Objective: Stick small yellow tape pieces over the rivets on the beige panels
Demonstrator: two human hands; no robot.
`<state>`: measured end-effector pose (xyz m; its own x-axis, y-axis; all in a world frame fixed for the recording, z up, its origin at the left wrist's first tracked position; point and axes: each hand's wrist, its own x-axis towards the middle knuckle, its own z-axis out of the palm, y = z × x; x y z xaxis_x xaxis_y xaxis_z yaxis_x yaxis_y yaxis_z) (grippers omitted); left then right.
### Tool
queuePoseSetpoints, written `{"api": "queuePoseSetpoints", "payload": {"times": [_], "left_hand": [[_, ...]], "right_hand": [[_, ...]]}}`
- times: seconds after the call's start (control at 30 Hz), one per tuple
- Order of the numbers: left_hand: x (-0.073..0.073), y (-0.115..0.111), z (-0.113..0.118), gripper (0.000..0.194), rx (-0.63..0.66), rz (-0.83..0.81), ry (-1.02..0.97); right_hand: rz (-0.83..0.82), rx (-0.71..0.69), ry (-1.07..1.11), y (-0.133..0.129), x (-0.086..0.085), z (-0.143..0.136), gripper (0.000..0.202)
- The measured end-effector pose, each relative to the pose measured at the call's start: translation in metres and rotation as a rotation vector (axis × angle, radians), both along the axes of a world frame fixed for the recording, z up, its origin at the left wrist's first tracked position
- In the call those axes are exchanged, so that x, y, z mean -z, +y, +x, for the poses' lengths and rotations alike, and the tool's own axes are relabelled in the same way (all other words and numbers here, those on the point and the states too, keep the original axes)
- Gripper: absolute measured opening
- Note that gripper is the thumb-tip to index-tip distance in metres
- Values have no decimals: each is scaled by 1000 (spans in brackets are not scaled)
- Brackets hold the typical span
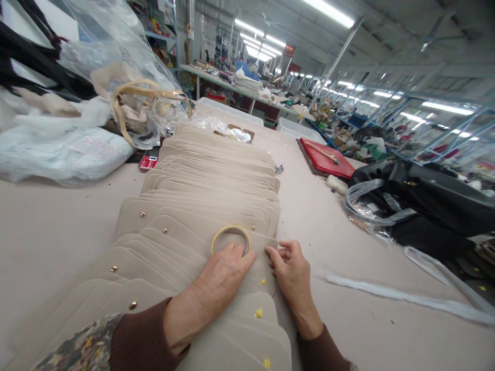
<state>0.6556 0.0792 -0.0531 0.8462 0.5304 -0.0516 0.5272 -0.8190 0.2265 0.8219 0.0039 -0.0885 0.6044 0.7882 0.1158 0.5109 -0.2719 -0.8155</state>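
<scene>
My left hand (218,273) is closed round a roll of yellow tape (232,228), which stands on edge over the beige panels. Part of the roll is hidden behind the fingers. My right hand (292,273) pinches at the right edge of a beige panel (259,241), near its corner; what lies between the fingertips is too small to make out. Overlapping panels (209,178) with rounded corners run in a long row away from me. Some carry small gold metal studs (133,305). Small yellow tape pieces (259,313) stick on the nearer panels at the right.
Plastic-wrapped goods (62,149) crowd the left of the table. At the right are a red board (325,157) with a mallet on it, a black bag (417,201) and a pale strap (386,293). Bins (230,111) stand at the far end.
</scene>
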Motion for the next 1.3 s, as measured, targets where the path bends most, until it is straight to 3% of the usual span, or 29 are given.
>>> {"api": "queuePoseSetpoints", "payload": {"times": [0.17, 0.27, 0.53, 0.9, 1.0, 1.13, 1.3], "left_hand": [[-3, 1, -2, 21, 2, -8, 3], [-5, 0, -2, 21, 11, -15, 3], [-1, 2, -4, 19, 19, 24, -17], [-11, 15, -25, 14, 18, 59, -98], [-10, 26, -30, 14, -38, 145, -162], [-10, 35, -33, 14, -74, 192, -129], [-10, 31, -29, 12, -60, 188, -64]], "right_hand": [[19, -104, -102, -11, 1, -1, 24], [56, -96, -185, -9, 0, -4, 23], [68, -102, -129, 5, -4, -7, 25], [-66, -366, -217, -8, -11, -11, 12], [14, -302, -178, -8, -14, -9, 12], [132, -243, -307, 5, -18, -12, 14], [45, -213, -470, 33, -21, -31, 23]]}}
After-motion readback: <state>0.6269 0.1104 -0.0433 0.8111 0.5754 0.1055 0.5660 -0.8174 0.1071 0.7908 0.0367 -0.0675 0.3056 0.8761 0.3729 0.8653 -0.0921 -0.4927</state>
